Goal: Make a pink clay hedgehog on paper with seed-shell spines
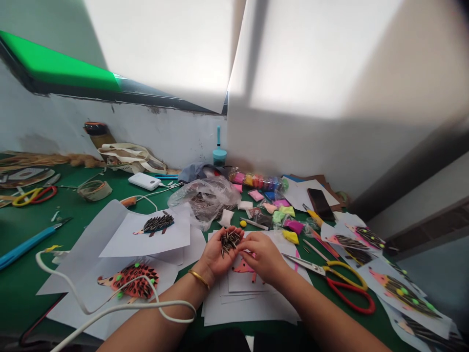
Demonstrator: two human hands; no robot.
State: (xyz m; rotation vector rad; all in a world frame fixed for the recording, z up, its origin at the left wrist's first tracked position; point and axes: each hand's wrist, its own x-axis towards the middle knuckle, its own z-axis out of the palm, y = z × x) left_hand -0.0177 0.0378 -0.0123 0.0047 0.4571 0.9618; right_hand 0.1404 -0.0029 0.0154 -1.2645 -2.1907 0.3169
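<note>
My left hand (216, 254), palm up and cupped, holds a small heap of striped sunflower seeds (230, 240). At the edge of this heap, the fingers of my right hand (258, 252) are pinched together; whatever is between the fingertips is too small to make out. Both hands are above a stack of white paper (252, 310). The top sheet carries a pink clay hedgehog (242, 266), partly covered by my right hand. Behind the hands lies a clear plastic bag (208, 198) with more seeds in it.
Large scissors (330, 274) lie right of the paper. Finished hedgehog pictures (403, 291) overlap at the right edge, and another hedgehog picture (157, 225) is at left. Clay packets (289, 237) and a phone (320, 203) sit behind. A white cable (110, 313) loops across the left forearm.
</note>
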